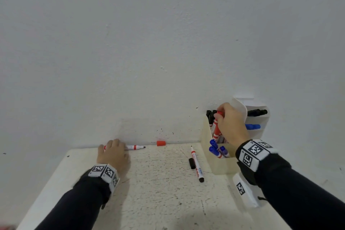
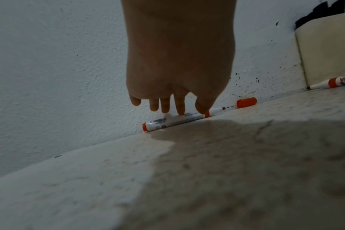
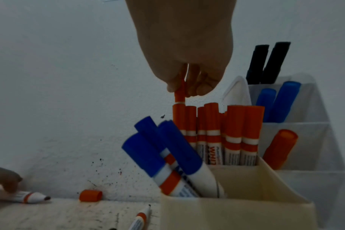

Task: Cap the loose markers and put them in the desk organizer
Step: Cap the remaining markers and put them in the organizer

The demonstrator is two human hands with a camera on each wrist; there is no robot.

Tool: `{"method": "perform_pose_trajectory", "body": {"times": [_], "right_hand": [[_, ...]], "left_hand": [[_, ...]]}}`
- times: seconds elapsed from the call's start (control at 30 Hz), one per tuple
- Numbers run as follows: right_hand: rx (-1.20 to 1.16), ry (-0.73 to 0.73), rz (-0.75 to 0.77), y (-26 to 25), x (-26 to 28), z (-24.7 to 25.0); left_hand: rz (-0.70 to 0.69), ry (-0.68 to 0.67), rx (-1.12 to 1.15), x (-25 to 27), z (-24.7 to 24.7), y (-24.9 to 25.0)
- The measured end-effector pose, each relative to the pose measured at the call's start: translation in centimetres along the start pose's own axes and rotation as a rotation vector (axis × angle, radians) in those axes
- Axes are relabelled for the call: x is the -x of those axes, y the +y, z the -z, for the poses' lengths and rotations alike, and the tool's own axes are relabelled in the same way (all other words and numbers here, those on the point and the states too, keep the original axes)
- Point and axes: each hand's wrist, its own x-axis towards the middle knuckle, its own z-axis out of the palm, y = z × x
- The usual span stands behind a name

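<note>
An uncapped red marker (image 1: 134,147) (image 2: 173,121) lies along the wall at the back of the table. My left hand (image 1: 112,152) (image 2: 191,111) is curled over its barrel, thumb and forefinger on it. Its red cap (image 1: 161,143) (image 2: 246,102) lies just to the right. My right hand (image 1: 219,115) (image 3: 184,91) pinches the top of a capped red marker (image 1: 216,127) (image 3: 179,115). That marker stands among other red markers in the cream desk organizer (image 1: 222,166) (image 3: 236,214). A second uncapped marker (image 1: 197,164) (image 3: 140,219) lies mid-table beside a black cap (image 1: 192,163).
Blue capped markers (image 3: 167,152) lean in the organizer's front compartment. A white tiered holder (image 1: 259,132) behind it carries black and blue markers. A white tagged block (image 1: 244,190) lies at the front right. The wall runs directly behind the table (image 1: 158,201).
</note>
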Motion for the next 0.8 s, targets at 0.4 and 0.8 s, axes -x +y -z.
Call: {"method": "perform_pose_trajectory", "body": {"times": [0.4, 0.8], "right_hand": [[0.603, -0.124, 0.022, -0.5, 0.3, -1.6], [0.271, -0.646, 0.015, -8.5, 3.5, -9.5]], "left_hand": [[0.066, -0.103, -0.071, -0.1, 0.8, -0.8], [0.092, -0.129, 0.367, 2.4, 1.8, 1.3]]}}
